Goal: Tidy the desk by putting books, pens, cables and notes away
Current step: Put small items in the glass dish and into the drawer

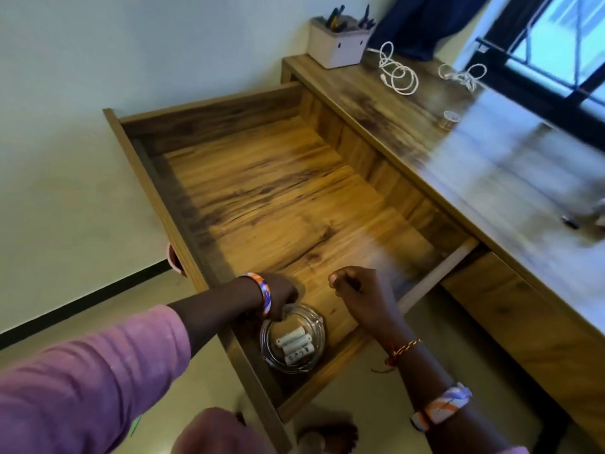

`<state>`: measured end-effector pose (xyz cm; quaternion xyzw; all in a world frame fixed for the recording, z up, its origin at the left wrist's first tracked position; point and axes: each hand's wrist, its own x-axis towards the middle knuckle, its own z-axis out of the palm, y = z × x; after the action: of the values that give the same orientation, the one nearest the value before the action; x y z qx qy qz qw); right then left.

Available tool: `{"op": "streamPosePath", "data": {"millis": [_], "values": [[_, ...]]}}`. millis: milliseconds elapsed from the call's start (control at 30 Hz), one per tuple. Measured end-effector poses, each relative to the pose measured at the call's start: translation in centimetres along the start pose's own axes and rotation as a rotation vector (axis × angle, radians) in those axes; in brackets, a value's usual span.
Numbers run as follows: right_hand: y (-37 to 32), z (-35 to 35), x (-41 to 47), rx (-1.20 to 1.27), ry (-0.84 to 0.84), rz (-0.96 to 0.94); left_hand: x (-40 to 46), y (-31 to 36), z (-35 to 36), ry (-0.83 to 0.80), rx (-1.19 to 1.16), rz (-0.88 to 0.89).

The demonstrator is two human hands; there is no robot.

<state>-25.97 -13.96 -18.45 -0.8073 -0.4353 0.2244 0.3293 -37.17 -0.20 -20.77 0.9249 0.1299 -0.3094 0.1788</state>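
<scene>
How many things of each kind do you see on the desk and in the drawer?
Cables: 2
Pen holder: 1
Tape roll: 1
Glass dish: 1
Batteries in the dish: 3
Total: 8

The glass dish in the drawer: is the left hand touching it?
Touching. The head view shows the left hand with its fingers curled over the far rim of the glass dish, no gap between them.
</scene>
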Motion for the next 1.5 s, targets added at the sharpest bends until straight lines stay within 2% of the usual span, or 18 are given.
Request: {"op": "streamPosePath", "data": {"millis": [200, 267, 433, 567, 767, 867, 933, 1033, 1167, 1400, 1467, 1500], "values": [[0.3, -1.3, -1.8, -0.025, -0.011, 0.0, 0.3, 0.5, -2.3, -0.166, 0.234, -0.082], [0.3, -2.1, -2.0, -0.046, -0.016, -0.002, 0.2, 1.5, -4.3, -0.081, 0.267, -0.068], [1.5, -5.5, -2.2, -0.025, 0.065, -0.016, 0.8, 5.3, -9.8, 0.27, 0.198, 0.036], [4.5, -9.9, -2.0, -0.05, 0.207, 0.044, 3.3, 10.5, -12.8, 0.477, 0.197, 0.14], [12.6, -19.6, -3.1, -0.281, 0.455, 0.053, 11.2, 20.5, -15.9, 0.593, 0.126, 0.334], [18.1, -24.7, -4.6, -0.336, 0.575, 0.167, 15.8, 26.0, -16.7, 0.541, 0.156, 0.39], [21.5, -27.2, -5.8, -0.442, 0.54, 0.261, 18.1, 29.0, -16.9, 0.501, 0.185, 0.367], [25.7, -29.1, -7.1, -0.559, 0.339, 0.322, 20.6, 32.8, -17.0, 0.535, 0.267, 0.262], [26.7, -29.3, -7.1, -0.617, 0.242, 0.355, 22.2, 35.2, -17.4, 0.617, 0.39, 0.183], [27.3, -31.4, -5.5, -0.622, 0.195, 0.283, 26.4, 35.3, -21.2, 0.722, 0.141, 0.063], [28.1, -31.8, -4.6, -0.547, 0.163, 0.227, 28.5, 35.4, -22.1, 0.719, 0.133, 0.103], [28.4, -31.8, -4.3, -0.565, 0.201, 0.182, 29.5, 35.4, -22.4, 0.705, 0.14, 0.139]]}}
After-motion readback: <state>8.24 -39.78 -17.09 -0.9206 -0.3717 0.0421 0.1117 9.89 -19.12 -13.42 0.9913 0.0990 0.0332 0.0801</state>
